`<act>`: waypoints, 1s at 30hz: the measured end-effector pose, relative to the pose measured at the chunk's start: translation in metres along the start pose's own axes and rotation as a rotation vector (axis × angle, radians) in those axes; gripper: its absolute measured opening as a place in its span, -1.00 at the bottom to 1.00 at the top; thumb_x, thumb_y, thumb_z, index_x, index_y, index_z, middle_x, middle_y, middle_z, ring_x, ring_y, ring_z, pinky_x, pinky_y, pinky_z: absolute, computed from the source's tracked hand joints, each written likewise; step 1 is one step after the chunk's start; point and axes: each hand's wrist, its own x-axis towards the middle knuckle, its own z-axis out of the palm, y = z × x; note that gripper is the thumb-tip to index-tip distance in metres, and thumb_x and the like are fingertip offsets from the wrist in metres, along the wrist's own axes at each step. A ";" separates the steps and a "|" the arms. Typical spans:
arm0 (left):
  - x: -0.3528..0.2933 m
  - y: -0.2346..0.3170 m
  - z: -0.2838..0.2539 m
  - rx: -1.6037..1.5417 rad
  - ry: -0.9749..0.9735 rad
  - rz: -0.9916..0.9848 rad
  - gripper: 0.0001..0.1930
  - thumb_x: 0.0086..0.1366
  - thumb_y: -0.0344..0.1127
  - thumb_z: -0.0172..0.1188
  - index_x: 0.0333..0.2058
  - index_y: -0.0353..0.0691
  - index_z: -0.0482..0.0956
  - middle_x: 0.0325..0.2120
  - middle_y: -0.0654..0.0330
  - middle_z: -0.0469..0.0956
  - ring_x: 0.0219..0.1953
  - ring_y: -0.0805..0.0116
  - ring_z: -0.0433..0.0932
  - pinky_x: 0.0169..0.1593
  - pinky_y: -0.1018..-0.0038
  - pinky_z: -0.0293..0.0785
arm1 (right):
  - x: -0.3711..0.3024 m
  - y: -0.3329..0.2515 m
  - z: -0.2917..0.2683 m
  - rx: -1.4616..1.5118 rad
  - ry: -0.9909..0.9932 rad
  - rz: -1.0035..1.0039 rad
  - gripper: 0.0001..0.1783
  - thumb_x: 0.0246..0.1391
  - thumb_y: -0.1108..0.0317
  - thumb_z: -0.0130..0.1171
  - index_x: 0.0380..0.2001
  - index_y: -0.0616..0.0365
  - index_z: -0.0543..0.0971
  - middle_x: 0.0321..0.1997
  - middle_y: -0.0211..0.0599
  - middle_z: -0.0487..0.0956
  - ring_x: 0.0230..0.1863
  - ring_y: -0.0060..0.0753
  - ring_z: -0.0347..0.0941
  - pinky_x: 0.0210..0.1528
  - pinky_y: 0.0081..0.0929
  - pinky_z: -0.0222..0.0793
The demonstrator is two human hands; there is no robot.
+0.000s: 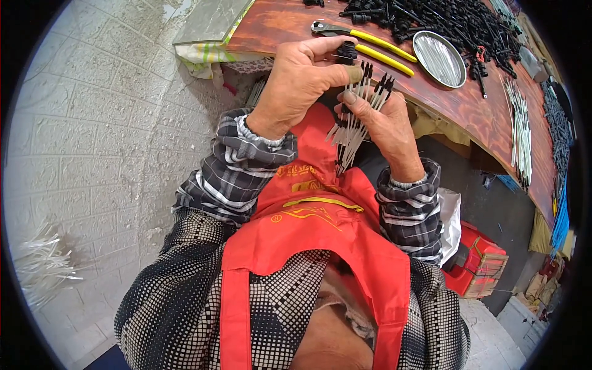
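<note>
Pinching a black ribbed fitting (347, 52) between thumb and forefinger, the left hand (300, 77) sits just beside the right hand (390, 126), which grips a bundle of white sticks (350, 137) with black tips. These 2 hands are by the table's (472, 117) near edge, over the red apron (302, 228). Beyond lie yellow-handled pliers (385, 60) and 1 round dish (446, 86); black parts (444, 24) crowd the far side. Bare wood leaves room left of the pliers and between the dish and the white strips (521, 135) at right.
</note>
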 end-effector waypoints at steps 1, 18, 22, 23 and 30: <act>0.000 -0.001 0.001 -0.001 0.014 0.008 -0.59 0.20 -0.56 0.22 0.06 -0.39 0.50 -0.17 0.17 0.62 -0.21 0.52 0.58 -0.13 0.61 0.53 | 0.000 0.000 0.001 0.013 0.004 0.002 -0.71 0.16 0.26 0.27 -0.24 0.31 0.59 -0.35 -0.33 0.62 -0.38 -0.53 0.57 -0.33 -0.53 0.54; -0.002 -0.012 0.011 0.043 0.123 0.041 -0.64 0.19 -0.56 0.24 -0.01 -0.47 0.53 -0.30 0.18 0.64 -0.34 0.56 0.57 -0.28 0.64 0.51 | 0.001 0.012 0.001 -0.065 0.007 -0.006 -0.77 0.17 0.29 0.24 -0.29 0.29 0.61 -0.43 -0.39 0.61 -0.41 -0.63 0.51 -0.37 -0.60 0.45; 0.002 -0.022 0.012 0.063 0.181 0.123 -0.62 0.20 -0.51 0.29 0.00 -0.47 0.53 -0.30 0.22 0.62 -0.32 0.59 0.55 -0.25 0.65 0.50 | 0.001 0.013 0.000 -0.083 0.016 -0.085 -0.77 0.18 0.27 0.24 -0.30 0.25 0.60 -0.46 -0.44 0.59 -0.44 -0.67 0.46 -0.39 -0.61 0.41; 0.001 -0.027 0.012 0.027 0.222 0.131 -0.62 0.20 -0.50 0.30 0.00 -0.47 0.52 -0.31 0.22 0.62 -0.32 0.59 0.55 -0.25 0.65 0.50 | 0.003 0.014 0.000 -0.099 0.009 -0.125 -0.77 0.18 0.26 0.24 -0.30 0.24 0.60 -0.47 -0.46 0.58 -0.45 -0.68 0.45 -0.40 -0.62 0.40; -0.003 -0.033 0.015 -0.095 0.339 0.140 -0.63 0.21 -0.49 0.31 -0.02 -0.47 0.51 -0.31 0.20 0.61 -0.33 0.55 0.55 -0.25 0.63 0.49 | 0.003 0.013 0.006 0.059 0.058 -0.165 -0.75 0.19 0.23 0.24 -0.26 0.22 0.58 -0.46 -0.53 0.56 -0.42 -0.72 0.40 -0.35 -0.66 0.35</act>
